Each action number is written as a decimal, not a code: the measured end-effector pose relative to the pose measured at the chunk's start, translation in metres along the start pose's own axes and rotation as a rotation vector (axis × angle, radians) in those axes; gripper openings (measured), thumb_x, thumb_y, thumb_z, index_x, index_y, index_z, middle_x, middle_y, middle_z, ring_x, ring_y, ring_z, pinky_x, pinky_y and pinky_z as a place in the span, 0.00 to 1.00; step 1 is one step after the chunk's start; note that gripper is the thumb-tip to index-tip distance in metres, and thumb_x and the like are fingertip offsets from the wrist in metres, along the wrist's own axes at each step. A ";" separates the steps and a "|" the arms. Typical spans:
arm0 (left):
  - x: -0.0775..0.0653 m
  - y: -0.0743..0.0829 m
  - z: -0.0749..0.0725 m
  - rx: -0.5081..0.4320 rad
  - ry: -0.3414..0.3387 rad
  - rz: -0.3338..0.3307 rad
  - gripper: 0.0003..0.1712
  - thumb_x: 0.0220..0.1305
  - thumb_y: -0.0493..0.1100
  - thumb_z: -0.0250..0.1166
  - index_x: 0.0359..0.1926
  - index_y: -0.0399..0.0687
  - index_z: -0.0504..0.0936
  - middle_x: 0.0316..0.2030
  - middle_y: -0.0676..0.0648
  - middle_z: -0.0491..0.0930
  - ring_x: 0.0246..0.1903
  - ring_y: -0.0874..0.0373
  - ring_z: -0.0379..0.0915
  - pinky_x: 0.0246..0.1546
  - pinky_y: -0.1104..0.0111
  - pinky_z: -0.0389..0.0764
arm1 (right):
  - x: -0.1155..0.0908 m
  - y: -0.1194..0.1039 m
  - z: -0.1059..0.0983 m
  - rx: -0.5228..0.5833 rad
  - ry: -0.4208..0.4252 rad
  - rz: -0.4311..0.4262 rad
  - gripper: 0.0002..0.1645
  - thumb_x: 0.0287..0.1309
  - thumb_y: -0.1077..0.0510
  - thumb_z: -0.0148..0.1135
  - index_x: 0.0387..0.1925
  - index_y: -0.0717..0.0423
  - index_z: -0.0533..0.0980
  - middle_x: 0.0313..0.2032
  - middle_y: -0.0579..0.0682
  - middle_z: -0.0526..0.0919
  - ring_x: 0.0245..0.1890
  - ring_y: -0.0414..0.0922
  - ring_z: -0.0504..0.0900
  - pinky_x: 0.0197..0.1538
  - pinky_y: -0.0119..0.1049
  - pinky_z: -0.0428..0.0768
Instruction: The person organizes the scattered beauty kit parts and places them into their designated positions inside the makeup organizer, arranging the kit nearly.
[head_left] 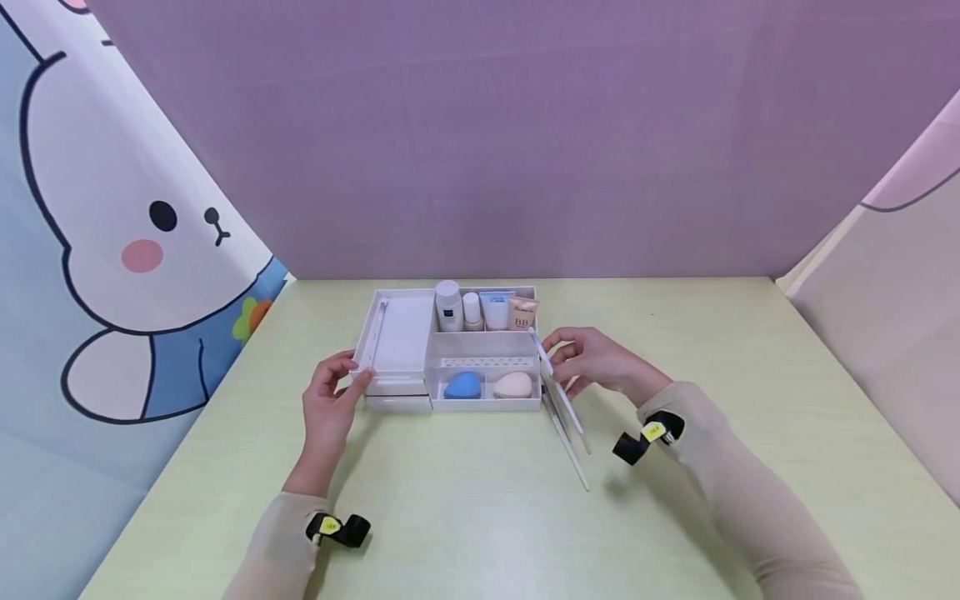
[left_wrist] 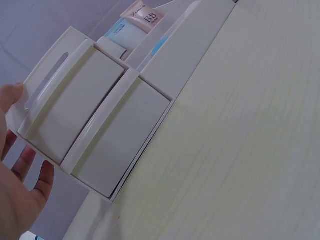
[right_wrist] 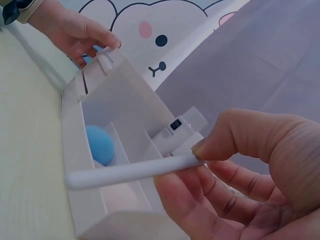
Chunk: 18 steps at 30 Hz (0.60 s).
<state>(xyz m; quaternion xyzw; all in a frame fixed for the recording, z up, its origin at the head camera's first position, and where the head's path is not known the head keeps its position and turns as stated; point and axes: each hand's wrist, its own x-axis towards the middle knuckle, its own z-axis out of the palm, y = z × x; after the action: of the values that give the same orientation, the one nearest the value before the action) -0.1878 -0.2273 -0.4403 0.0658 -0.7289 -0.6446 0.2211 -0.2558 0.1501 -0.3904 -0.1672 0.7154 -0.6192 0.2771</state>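
A white makeup organizer [head_left: 390, 342] stands on the table, two drawers [left_wrist: 120, 135] at its left front. My left hand [head_left: 330, 404] grips its left front corner, thumb on the top edge and fingers along the side. Off the organizer's right end, my right hand [head_left: 600, 362] pinches a slim white stick [right_wrist: 135, 170] between thumb and fingers. More than one such stick [head_left: 567, 442] shows in the head view, slanting down toward me; their upper ends are partly hidden. A blue makeup sponge [head_left: 462, 385] and a pale pink sponge [head_left: 513, 385] lie in the front compartment.
A white bottle [head_left: 449, 307], a smaller white-capped bottle [head_left: 472, 312], a light blue tube [head_left: 496, 310] and a BB cream tube [head_left: 522, 313] stand in the back compartments. A purple cloth wall [head_left: 525, 150] rises behind the pale table [head_left: 465, 508].
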 end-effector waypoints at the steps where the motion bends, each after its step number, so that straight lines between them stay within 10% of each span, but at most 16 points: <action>1: 0.000 0.000 0.000 0.000 0.000 -0.001 0.10 0.65 0.32 0.67 0.44 0.37 0.75 0.58 0.48 0.75 0.52 0.55 0.70 0.43 0.78 0.75 | 0.001 -0.002 0.002 0.002 -0.001 -0.005 0.25 0.52 0.77 0.58 0.53 0.74 0.65 0.28 0.53 0.79 0.22 0.44 0.81 0.27 0.41 0.84; 18: 0.001 -0.003 0.002 -0.003 0.011 0.015 0.12 0.65 0.33 0.67 0.43 0.33 0.73 0.55 0.51 0.76 0.50 0.61 0.71 0.42 0.78 0.74 | 0.033 -0.024 0.035 0.048 -0.022 -0.103 0.23 0.52 0.78 0.57 0.52 0.72 0.68 0.30 0.54 0.80 0.24 0.45 0.81 0.26 0.39 0.83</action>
<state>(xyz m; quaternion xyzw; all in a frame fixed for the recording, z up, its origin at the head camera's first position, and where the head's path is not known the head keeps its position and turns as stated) -0.1902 -0.2267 -0.4429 0.0636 -0.7273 -0.6435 0.2300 -0.2630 0.0988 -0.3755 -0.2040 0.6877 -0.6477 0.2567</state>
